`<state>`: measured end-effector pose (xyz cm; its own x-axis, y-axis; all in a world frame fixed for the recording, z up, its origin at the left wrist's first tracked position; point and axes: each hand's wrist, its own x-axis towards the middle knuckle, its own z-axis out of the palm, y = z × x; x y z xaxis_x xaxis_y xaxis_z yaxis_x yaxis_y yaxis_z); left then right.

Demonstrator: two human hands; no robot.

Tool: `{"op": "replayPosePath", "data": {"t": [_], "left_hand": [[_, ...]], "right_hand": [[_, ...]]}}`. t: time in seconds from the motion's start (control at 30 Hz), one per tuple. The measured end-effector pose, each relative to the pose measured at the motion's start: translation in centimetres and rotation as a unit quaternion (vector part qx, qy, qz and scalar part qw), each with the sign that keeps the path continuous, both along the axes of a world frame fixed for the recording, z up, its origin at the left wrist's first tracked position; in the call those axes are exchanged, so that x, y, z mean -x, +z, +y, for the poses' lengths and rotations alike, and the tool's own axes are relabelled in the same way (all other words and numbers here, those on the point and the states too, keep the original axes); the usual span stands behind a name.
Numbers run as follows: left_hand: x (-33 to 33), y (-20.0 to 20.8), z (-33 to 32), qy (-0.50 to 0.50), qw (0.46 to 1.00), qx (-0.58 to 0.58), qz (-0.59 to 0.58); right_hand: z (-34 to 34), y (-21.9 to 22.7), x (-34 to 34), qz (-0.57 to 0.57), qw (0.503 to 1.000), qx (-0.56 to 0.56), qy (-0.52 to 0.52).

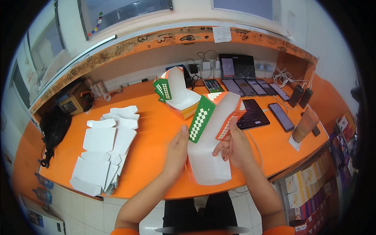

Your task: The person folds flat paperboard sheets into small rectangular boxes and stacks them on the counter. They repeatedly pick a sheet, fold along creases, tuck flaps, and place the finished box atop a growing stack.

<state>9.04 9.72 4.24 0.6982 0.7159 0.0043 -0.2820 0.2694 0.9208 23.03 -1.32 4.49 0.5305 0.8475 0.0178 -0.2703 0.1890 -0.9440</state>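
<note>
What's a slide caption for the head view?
Left hand and right hand hold an open carton over an orange desk, white blanks at left.

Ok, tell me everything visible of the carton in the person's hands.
The carton looks like thin card: plain white inside, with a green panel bearing pale diamonds and an orange panel with a pale pattern. It is partly folded and open, tilted, its inside facing the camera, over the orange table. The left hand is against its left side; the right hand holds the orange panel.

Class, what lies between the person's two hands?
In the head view, an open carton, white inside, lies between the left hand and the right hand.
</note>
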Motion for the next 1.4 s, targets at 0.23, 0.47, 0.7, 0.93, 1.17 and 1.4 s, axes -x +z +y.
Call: {"op": "replayPosePath", "data": {"t": [0.23,0.47,0.7,0.93,1.17,1.4], "left_hand": [[0.2,-0.9,-0.6,0.008,0.999,0.004,-0.043],[0.3,-1.9,0.0,0.036,0.999,0.007,-0.031],[-2.2,-0.5,2.7,0.114,0.963,-0.236,-0.061],[-8.0,4.8,13.6,0.167,0.935,-0.230,-0.214],[-11.4,0.5,21.4,0.287,0.904,-0.306,-0.083],[-12.4,-2.7,22.7,0.289,0.908,-0.289,-0.090]], "right_hand": [[-0.3,-0.8,0.9,-0.032,0.999,-0.040,-0.010],[-2.5,1.3,0.6,-0.067,0.992,0.105,0.032],[2.7,4.2,-1.9,-0.086,0.985,0.149,-0.028],[14.9,12.5,-6.8,-0.382,0.920,0.049,-0.075],[22.2,7.4,-10.1,-0.536,0.831,-0.003,-0.149],[24.5,-0.3,-11.9,-0.434,0.893,-0.068,-0.099]]}}
